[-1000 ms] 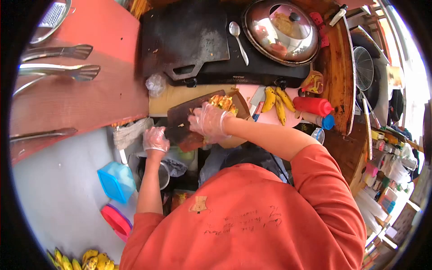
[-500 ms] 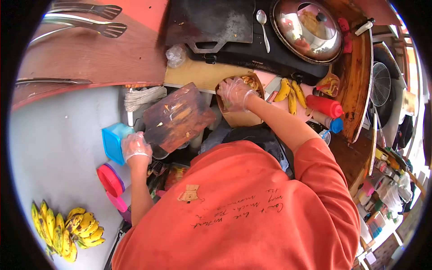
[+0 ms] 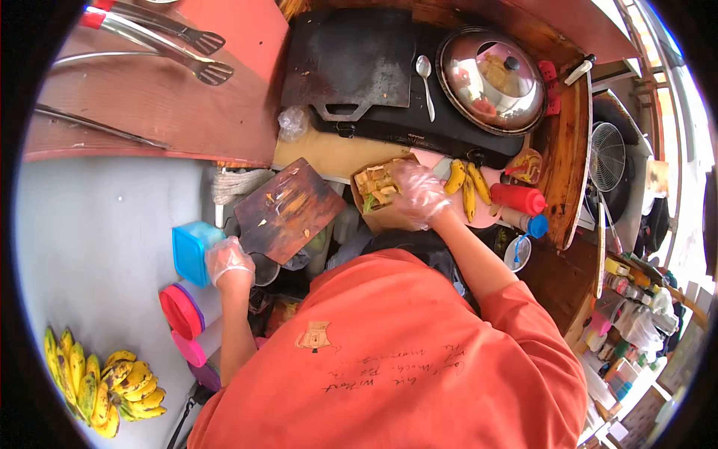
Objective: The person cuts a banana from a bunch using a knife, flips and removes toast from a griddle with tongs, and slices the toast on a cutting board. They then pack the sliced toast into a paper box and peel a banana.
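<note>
My right hand [image 3: 420,193], in a clear plastic glove, lies over the right side of an open brown cardboard food box [image 3: 385,218]. Cut golden-brown food pieces [image 3: 375,185] and a bit of green show inside. Glare and blur on the glove hide what its fingers do. My left hand [image 3: 229,262], also gloved, is beside a blue-lidded plastic container [image 3: 193,256] and the lower left corner of a stained wooden cutting board [image 3: 290,211]. Its fingers look curled, but whatever they hold is hidden.
Behind the box stands a black stove [image 3: 407,135] with a flat griddle [image 3: 348,60], a spoon [image 3: 425,82] and a lidded pan [image 3: 490,82]. Bananas [image 3: 469,187] and a red squeeze bottle [image 3: 518,198] lie right. Tongs [image 3: 161,43] and more bananas [image 3: 105,385] are left.
My right hand has shifted from the left part of the box to its right side, uncovering the food pieces. My left hand stays beside the blue-lidded container. The camera view has shifted slightly.
</note>
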`<state>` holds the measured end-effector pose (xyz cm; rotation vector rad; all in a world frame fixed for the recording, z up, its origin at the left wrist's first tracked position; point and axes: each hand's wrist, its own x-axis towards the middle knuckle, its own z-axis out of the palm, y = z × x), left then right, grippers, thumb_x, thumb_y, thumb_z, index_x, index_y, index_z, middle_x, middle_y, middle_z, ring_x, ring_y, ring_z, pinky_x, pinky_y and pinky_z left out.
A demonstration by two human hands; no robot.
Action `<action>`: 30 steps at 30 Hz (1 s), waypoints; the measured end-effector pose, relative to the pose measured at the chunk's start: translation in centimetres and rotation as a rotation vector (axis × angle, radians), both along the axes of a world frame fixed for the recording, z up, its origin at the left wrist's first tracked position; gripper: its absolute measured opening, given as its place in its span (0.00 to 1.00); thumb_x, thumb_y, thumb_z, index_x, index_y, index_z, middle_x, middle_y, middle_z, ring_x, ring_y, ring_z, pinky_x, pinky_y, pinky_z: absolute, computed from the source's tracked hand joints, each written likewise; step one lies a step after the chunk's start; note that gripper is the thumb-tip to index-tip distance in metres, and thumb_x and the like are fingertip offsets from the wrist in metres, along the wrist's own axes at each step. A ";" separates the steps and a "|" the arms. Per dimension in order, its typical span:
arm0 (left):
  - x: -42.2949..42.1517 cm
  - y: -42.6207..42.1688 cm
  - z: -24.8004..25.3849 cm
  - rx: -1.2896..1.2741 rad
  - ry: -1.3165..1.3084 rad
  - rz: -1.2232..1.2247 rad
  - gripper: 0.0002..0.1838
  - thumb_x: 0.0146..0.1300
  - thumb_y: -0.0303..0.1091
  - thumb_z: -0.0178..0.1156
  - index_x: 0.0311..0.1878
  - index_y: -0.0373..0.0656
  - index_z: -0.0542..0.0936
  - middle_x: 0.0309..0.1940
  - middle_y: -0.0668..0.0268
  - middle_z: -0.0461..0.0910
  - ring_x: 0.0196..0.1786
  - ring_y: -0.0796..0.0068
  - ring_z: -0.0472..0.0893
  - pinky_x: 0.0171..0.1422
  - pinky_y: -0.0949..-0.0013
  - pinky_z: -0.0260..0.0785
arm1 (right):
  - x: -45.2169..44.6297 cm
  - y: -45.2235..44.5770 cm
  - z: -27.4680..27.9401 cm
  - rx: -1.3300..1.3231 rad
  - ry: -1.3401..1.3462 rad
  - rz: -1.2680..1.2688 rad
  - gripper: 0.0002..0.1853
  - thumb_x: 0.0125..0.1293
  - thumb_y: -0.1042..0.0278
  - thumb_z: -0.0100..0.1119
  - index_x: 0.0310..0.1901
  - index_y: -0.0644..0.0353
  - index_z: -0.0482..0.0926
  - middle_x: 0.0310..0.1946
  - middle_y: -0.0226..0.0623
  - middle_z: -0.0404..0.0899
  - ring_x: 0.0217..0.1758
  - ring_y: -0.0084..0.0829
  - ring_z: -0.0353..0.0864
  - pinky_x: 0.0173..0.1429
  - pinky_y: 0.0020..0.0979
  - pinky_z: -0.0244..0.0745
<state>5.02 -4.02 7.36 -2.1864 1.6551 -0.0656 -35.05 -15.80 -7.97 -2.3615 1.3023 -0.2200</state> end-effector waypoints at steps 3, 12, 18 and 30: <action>0.0 0.0 -0.1 -0.009 -0.008 -0.008 0.08 0.52 0.31 0.65 0.36 0.43 0.86 0.36 0.53 0.87 0.42 0.48 0.86 0.51 0.51 0.77 | -2.6 1.7 -3.2 0.150 -0.078 -0.451 0.23 0.64 0.53 0.59 0.52 0.63 0.82 0.50 0.55 0.84 0.54 0.53 0.84 0.58 0.47 0.81; 0.2 -0.8 -2.3 -0.056 -0.011 -0.074 0.05 0.54 0.30 0.63 0.32 0.42 0.86 0.34 0.53 0.87 0.40 0.48 0.86 0.48 0.50 0.77 | -3.4 2.0 -9.7 0.262 0.428 -0.197 0.18 0.72 0.65 0.49 0.45 0.66 0.88 0.45 0.60 0.86 0.51 0.50 0.89 0.57 0.45 0.84; 1.0 -0.5 -5.8 -0.046 0.014 -0.009 0.07 0.54 0.31 0.64 0.35 0.43 0.87 0.36 0.54 0.87 0.42 0.49 0.85 0.52 0.51 0.76 | -3.9 1.8 -10.9 0.222 0.335 -0.223 0.17 0.68 0.65 0.50 0.39 0.66 0.87 0.38 0.60 0.86 0.42 0.52 0.89 0.48 0.48 0.84; 2.1 -2.6 -12.6 -0.139 0.263 -0.312 0.20 0.46 0.32 0.73 0.46 0.44 0.86 0.42 0.58 0.87 0.52 0.56 0.82 0.60 0.53 0.71 | -8.7 0.3 -12.3 0.070 0.631 0.015 0.21 0.62 0.66 0.55 0.54 0.60 0.86 0.31 0.47 0.87 0.35 0.44 0.88 0.39 0.44 0.81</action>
